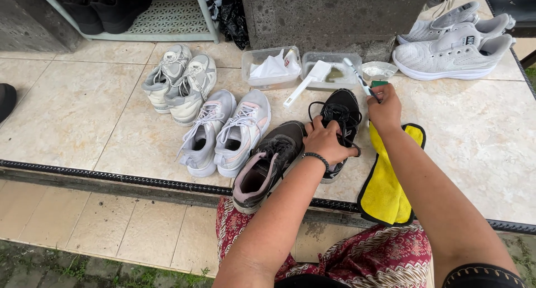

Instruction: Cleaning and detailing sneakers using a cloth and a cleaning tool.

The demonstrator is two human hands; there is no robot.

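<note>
Black beaded bracelet (316,158), bare forearms, red patterned batik skirt (379,257).

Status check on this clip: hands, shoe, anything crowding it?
Left hand grips black shoe. Right hand holds small brush above it. Dark grey shoe touches alongside; yellow cloth lies right.

Black mesh cloth, matt, covered the shoe (341,112) under the left hand (324,140). The right hand (385,106) pinched a smooth plastic brush handle (360,78). Fluffy yellow cloth (388,190) with black trim lay on glossy, faintly mottled beige tiles (474,143). The tubs (329,70) looked clear, smooth plastic.
</note>
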